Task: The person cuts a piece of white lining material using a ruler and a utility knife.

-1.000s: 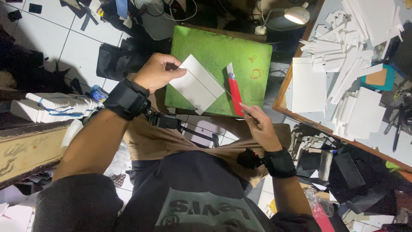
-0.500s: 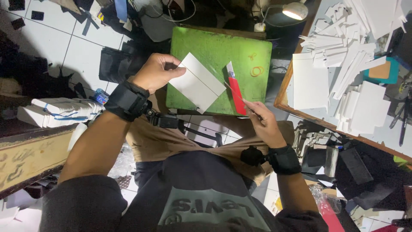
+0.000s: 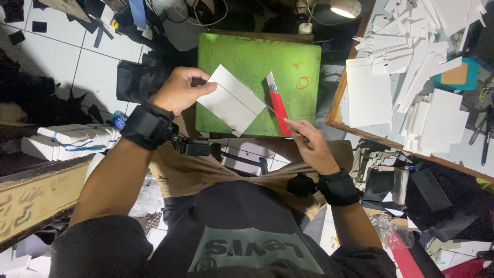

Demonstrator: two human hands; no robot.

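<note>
From the left I count one stack of white boards [image 3: 72, 141] on the floor, then my left hand [image 3: 181, 90], one white card [image 3: 232, 100], one green cutting mat [image 3: 257, 67], one red knife [image 3: 278, 105], my right hand [image 3: 309, 141], and a heap of white offcuts [image 3: 411, 56] too tangled to count. My left hand has its fingers closed on the card's left corner, the card lying tilted across the mat, to the right of that grip. My right hand pinches the knife's lower end, its blade tip just beside the card's right edge. Against the earlier pictures, both hands and the card sit much as they did.
</note>
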